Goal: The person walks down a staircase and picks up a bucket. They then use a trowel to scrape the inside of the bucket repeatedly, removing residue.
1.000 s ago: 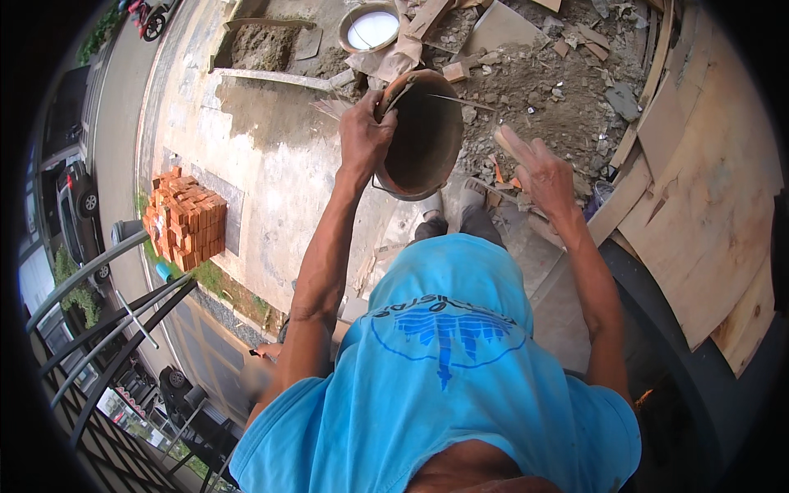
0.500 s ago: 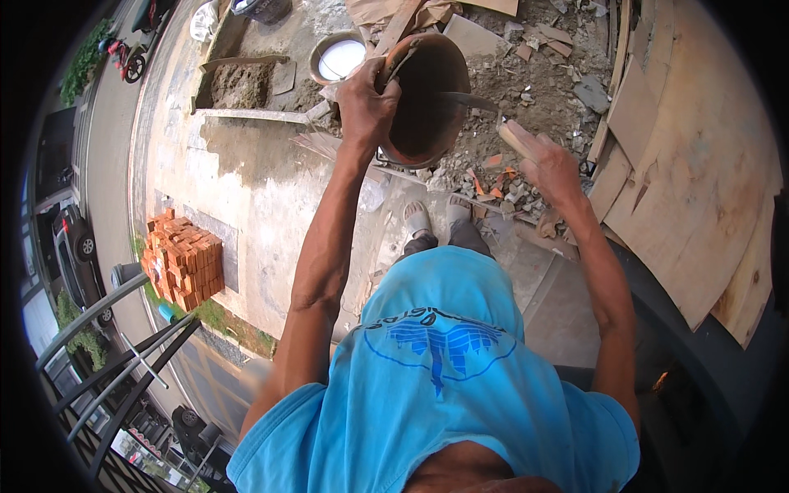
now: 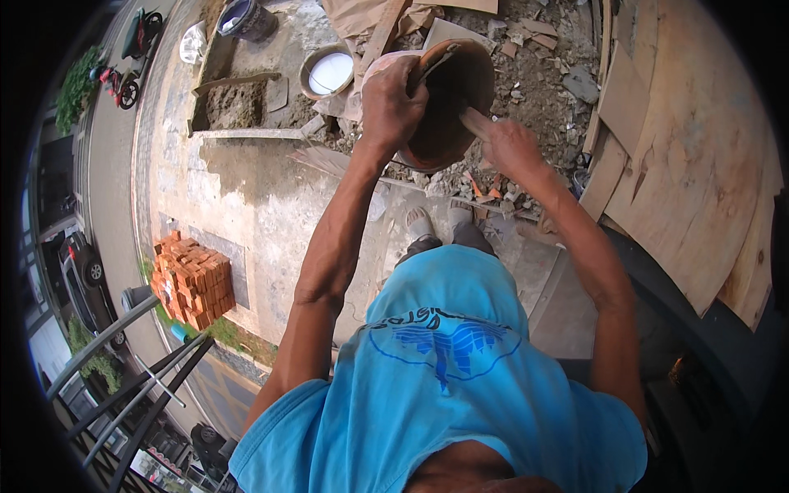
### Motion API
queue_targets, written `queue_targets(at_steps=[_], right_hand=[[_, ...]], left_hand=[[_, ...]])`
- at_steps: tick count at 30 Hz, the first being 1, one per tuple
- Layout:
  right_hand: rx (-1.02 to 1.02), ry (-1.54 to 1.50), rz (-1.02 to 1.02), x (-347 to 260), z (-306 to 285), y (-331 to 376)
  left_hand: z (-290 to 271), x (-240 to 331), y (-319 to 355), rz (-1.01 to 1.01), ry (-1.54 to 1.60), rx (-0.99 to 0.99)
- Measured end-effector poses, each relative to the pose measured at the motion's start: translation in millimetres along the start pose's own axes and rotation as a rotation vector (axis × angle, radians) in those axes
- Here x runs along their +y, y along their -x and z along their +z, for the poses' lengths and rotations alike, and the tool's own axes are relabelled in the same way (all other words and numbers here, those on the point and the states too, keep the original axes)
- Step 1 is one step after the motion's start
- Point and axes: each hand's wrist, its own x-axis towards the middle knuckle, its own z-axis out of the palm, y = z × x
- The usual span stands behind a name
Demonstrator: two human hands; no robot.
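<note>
My left hand grips the rim of a round, mud-stained bucket, which is tilted so its dark inside faces me. Held in front of me, the bucket hangs above rubble. My right hand is closed around the wooden handle of a trowel, which reaches into the bucket's mouth from the right. The trowel's blade is lost in the shadow inside. How much mortar or other stuff the bucket holds cannot be made out.
A bucket of white liquid stands beyond my left hand. Left of it, a low frame holds a sand heap, with a dark bucket behind. Rubble spreads ahead, plywood sheets lie right, and stacked orange bricks sit left.
My right hand has moved left and up to the bucket, taking the trowel blade deeper inside, out of sight. The bucket and my left hand have shifted slightly right.
</note>
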Motion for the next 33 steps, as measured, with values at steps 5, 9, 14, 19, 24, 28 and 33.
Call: queue_targets(at_steps=[5,9,14,19,24,28,33], right_hand=[[-0.125,-0.504,0.027,3.0,-18.2,-1.1],[-0.267,-0.788,0.175,15.7,-28.0,21.4],[-0.161,-0.480,0.238,10.1,-64.5,27.0],[-0.072,-0.177,0.206,25.2,-46.2,25.0],[-0.235,-0.522,0.249,23.2,-42.8,35.0],[-0.270,-0.783,0.188,50.6,-38.9,46.9],[-0.173,-0.725,0.176,59.3,-56.5,84.5]], left_hand=[[-1.6,-11.2,-2.7,0.028,-0.014,0.086],[-4.4,-18.9,-1.5,-0.009,0.001,0.087],[-5.2,-17.4,3.8,0.004,0.056,0.040],[3.9,-6.2,3.5,0.093,0.002,0.054],[15.3,5.9,4.1,0.095,-0.015,0.131],[25.2,1.9,3.8,0.178,-0.079,0.144],[36.2,-8.3,16.4,0.118,-0.065,0.158]])
